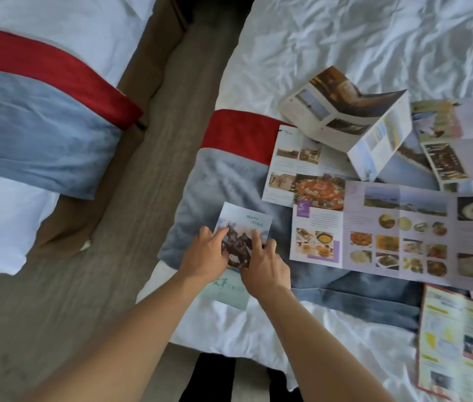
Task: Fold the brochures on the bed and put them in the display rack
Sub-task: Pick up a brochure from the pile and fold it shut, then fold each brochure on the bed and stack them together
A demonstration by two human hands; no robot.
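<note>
On the near bed, largest to smallest:
Bed [331, 47]: white crumpled sheet, with a grey-blue runner [220, 181] edged in red laid across it; brochures lie on and around the runner.
Second bed [12, 117]: at left across a strip of grey floor [148, 181], with the same kind of runner.
Food brochure [397, 230]: unfolded flat, lilac pages of dish photos, right of the hands.
Yellow brochure [461, 343]: open flat at lower right, red border.
Tented brochure [354, 120]: half-folded, panels standing up, behind the food brochure.
Other sheets [458, 146]: open, overlapping at far right; blurred.
Horse brochure [247, 224]: folded, small, on the runner near the bed's left edge; cover shows dark horses.
Left hand [206, 253]: fingers bent down onto the horse brochure's left part, pressing it.
Right hand [264, 262]: fingers spread on its right part, pressing; whether either hand pinches an edge cannot be told.
</note>
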